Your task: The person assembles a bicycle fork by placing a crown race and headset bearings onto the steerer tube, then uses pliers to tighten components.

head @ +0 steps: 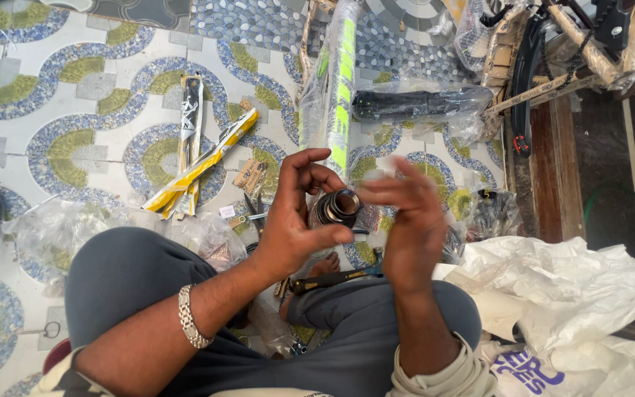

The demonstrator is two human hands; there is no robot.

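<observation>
Sitting on a patterned tile floor (90, 88) w/ knees up in grey trousers, person works at chest height over the lap. Left hand (299, 213) w/ metal bracelet (191, 317) on wrist is clamped on a small black-and-silver ring part (338, 207), looks like a stack of bearing cups or rings, thumb under it and fingers curled over the top. Ring part sits between both hands, above the feet, open end facing right hand. Right hand (406, 220) is just beside the ring part, fingers spread apart and blurred, holding nothing; can't tell if fingertips touch the rim. Below hands, a black-handled tool w/ yellow trim (332, 279) lies across near a bare foot (325, 265). Ahead on floor: a bike frame tube in clear wrap w/ neon green stripe (341, 81), upright-ish and running away from the person; a black part in plastic bag (413, 104) to its right; two long yellow/black/white wrapped strips (200, 158) crossed over each other to the left. Small cardboard tags and scissors-like tool near the strips, too small to be sure. Crumpled clear plastic (53, 228) at left by the knee, white plastic sheet (567, 287) at right. More cardboard-wrapped frame parts (545, 81) top right by a wooden sill.
</observation>
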